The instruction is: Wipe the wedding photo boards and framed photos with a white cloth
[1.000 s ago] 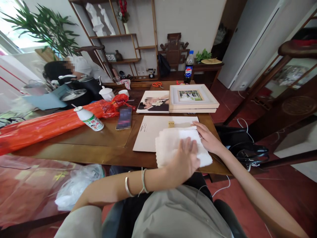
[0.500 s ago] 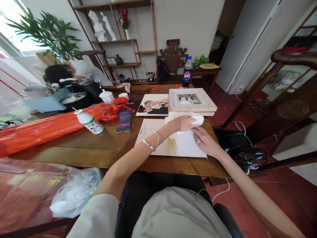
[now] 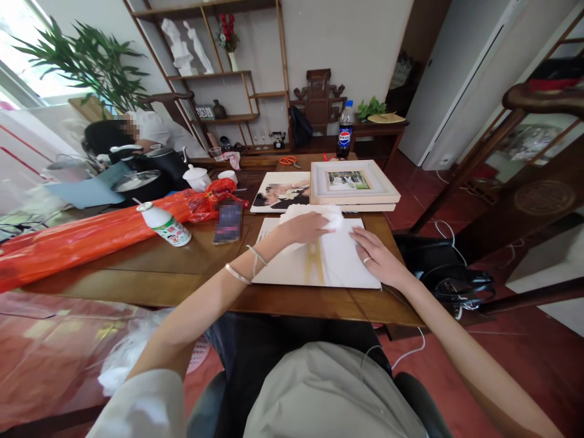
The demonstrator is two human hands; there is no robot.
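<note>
My left hand (image 3: pixel 306 227) grips a soft white cloth (image 3: pixel 334 218) and presses it on the upper part of a white picture panel (image 3: pixel 340 261). Part of the cloth spreads out behind the fingers; whether it is fabric or paper wipe I cannot tell for sure. A yellowish shape shows on the panel's face near its middle. My right hand (image 3: pixel 376 255), wearing a ring, lies flat with fingers stretched on the panel's right side. Behind the panel are a photo print panel (image 3: pixel 278 193) and a pale framed picture (image 3: pixel 351 180) stacked on another flat piece.
Left of the panel lie a phone (image 3: pixel 227 222), a white bottle with a straw (image 3: pixel 165 225) and a long red plastic-wrapped bundle (image 3: pixel 91 234). Orange-handled scissors (image 3: pixel 289 161) and a cola bottle (image 3: pixel 345 132) stand farther back. Another person is at the far left.
My left hand has slid left across the panel with the white cloth. My right hand stays in nearly the same place on the panel's right side.
</note>
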